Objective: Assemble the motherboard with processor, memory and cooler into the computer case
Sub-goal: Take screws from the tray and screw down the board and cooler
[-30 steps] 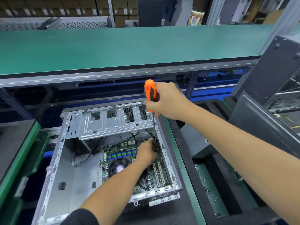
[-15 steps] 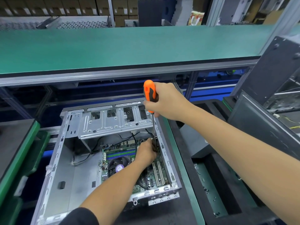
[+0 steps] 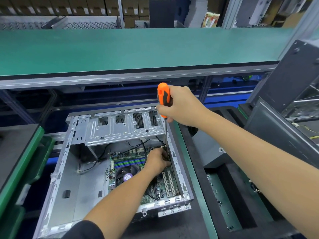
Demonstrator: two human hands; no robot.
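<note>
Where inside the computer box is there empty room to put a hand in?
Bare metal floor of the case lies between its left wall and the motherboard. It is crowded on the right, where the left hand meets the screwdriver shaft among cables.

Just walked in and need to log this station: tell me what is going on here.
A person is fastening a motherboard inside an open computer case. The right hand grips an orange-handled screwdriver, its shaft running down along the case's right wall. The left hand is down at the tip, fingers curled by the board's edge. The cooler is already on the board.
</note>
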